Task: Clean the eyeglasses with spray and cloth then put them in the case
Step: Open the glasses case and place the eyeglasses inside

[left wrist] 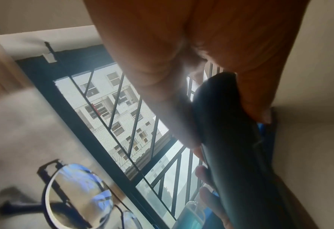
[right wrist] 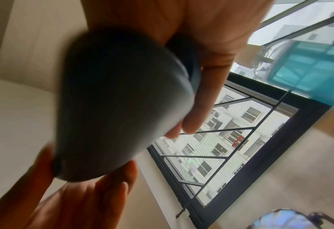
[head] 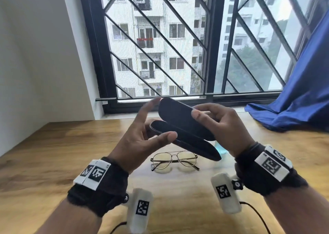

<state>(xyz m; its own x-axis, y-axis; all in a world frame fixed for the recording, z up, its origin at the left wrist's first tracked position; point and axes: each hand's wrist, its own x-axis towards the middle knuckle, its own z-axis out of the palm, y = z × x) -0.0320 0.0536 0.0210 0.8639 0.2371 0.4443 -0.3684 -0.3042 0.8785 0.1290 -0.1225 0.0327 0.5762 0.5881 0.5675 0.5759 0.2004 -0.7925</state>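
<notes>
A black eyeglass case [head: 178, 116] is held open in the air above the wooden table [head: 53, 153]. My left hand [head: 158, 125] pinches its lower half [head: 187, 143], thumb on the near rim, index finger raised to the lid's tip. My right hand [head: 210, 116] grips the lid, thumb on its inner face. The case [left wrist: 230, 139] [right wrist: 113, 108] fills both wrist views. Gold wire-rimmed eyeglasses [head: 175, 160] [left wrist: 73, 193] lie unfolded on the table right below. A clear spray bottle [head: 219, 149] [right wrist: 309, 74] of teal liquid stands behind the case, mostly hidden.
Blue fabric [head: 293, 100] drapes from the window onto the table's far right corner. A barred window [head: 178, 38] runs along the table's far edge, and a white wall [head: 35, 55] closes the left side. Black cables [head: 256, 214] trail off the near edge.
</notes>
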